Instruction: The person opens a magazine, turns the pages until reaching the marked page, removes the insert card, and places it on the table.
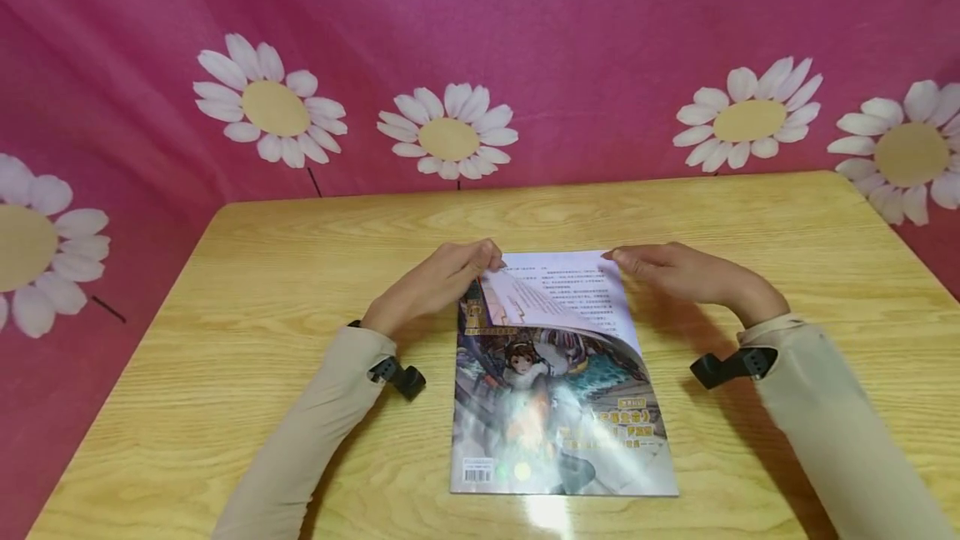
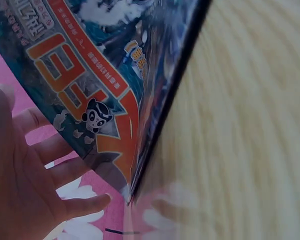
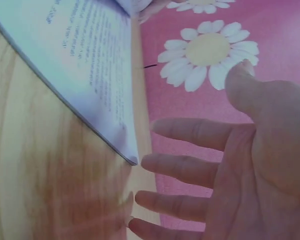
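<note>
A magazine (image 1: 555,407) with an illustrated glossy cover lies on the wooden table. Its front cover is lifted at the far end and bends back toward the left, baring a white page of print (image 1: 577,290). My left hand (image 1: 450,273) holds the raised cover by its far edge near the left corner; in the left wrist view the cover (image 2: 90,85) shows orange lettering, with fingertips partly behind it. By the far right corner of the magazine is my right hand (image 1: 675,273), its fingers extended, seen palm-on in the right wrist view beside the printed page (image 3: 90,65).
The wooden table (image 1: 315,273) extends on both sides of the magazine. Behind it hangs a pink cloth (image 1: 570,40) with large white daisies. Each wrist wears a black strap device, the left one (image 1: 405,380) and the right one (image 1: 720,369).
</note>
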A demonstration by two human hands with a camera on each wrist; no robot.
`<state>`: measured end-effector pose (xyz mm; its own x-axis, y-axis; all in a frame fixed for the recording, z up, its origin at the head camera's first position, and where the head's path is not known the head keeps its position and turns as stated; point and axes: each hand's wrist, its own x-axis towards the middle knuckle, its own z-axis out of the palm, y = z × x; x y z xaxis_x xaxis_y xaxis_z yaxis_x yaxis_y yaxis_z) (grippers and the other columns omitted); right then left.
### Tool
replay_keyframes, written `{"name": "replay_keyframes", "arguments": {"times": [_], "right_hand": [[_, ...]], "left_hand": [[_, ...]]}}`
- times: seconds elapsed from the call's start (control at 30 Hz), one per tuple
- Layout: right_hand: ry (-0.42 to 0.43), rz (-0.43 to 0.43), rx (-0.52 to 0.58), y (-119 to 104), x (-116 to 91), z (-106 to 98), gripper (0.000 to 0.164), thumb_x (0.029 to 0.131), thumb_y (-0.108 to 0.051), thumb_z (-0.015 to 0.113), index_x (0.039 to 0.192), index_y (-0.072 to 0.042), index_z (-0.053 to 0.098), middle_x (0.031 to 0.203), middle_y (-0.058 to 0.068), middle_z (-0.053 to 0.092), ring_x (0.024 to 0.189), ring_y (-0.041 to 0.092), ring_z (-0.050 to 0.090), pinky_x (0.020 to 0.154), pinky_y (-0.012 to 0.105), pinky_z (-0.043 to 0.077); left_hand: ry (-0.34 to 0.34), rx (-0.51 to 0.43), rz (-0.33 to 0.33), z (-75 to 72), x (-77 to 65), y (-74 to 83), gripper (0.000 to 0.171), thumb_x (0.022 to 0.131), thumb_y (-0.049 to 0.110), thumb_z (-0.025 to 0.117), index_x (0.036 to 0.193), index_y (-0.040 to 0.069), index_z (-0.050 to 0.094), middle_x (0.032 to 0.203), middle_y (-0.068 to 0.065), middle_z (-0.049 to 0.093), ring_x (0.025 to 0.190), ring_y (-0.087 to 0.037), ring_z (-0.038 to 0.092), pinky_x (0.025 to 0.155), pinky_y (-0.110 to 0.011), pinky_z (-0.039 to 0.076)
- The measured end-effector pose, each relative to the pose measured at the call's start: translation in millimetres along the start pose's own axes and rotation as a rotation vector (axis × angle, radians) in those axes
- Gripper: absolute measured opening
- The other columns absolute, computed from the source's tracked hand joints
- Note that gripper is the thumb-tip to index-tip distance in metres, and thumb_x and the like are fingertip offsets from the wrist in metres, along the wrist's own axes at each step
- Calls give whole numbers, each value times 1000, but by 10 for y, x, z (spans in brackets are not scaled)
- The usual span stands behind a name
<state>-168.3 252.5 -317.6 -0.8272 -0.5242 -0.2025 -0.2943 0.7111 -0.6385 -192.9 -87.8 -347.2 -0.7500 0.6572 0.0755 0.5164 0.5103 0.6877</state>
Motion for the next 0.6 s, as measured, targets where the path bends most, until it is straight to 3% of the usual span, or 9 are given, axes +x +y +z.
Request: {"name": "replay_keyframes", "arguments": {"times": [0.2,0.27,0.37,0.43,0.53,0.6], "right_hand": [[-40,69,-55,-13,39,51,63,102,-47,42,148,-4,38,148,23,38,137,44,32,108,59,26],[-47,68,-69,-20,51,68,68,100,-48,46,151,-5,32,150,24,35,137,44,31,108,59,26],[-56,54,-90,-24,67,92,76,97,-47,53,152,-3,26,152,25,29,139,44,27,109,59,24],[-53,36,-113,-23,81,111,78,95,-44,57,151,0,26,153,28,26,140,46,23,110,60,20],[-52,23,-155,-24,105,137,80,94,-43,61,149,4,28,153,30,23,140,48,20,110,61,17],[-48,26,-193,-26,117,146,81,93,-43,62,149,5,29,153,31,21,140,49,19,110,62,16]], "left_hand": [[-44,35,-5,-53,-70,19,27,103,35,45,111,14,59,91,1,62,80,-12,54,73,-28,43],[-72,46,8,-68,-90,33,22,101,28,51,114,12,58,94,-1,62,81,-14,52,73,-30,43],[-123,63,38,-82,-121,52,28,101,18,50,126,8,58,116,-6,62,101,-17,55,91,-34,44],[-163,92,57,-86,-146,58,34,102,16,45,133,6,55,131,-9,56,120,-21,50,105,-38,36],[-229,143,51,-101,-204,74,41,104,19,39,142,7,48,148,-12,42,140,-28,31,114,-47,22],[-270,176,10,-99,-241,86,45,105,27,35,148,12,41,155,-10,32,146,-29,16,115,-53,13]]}}
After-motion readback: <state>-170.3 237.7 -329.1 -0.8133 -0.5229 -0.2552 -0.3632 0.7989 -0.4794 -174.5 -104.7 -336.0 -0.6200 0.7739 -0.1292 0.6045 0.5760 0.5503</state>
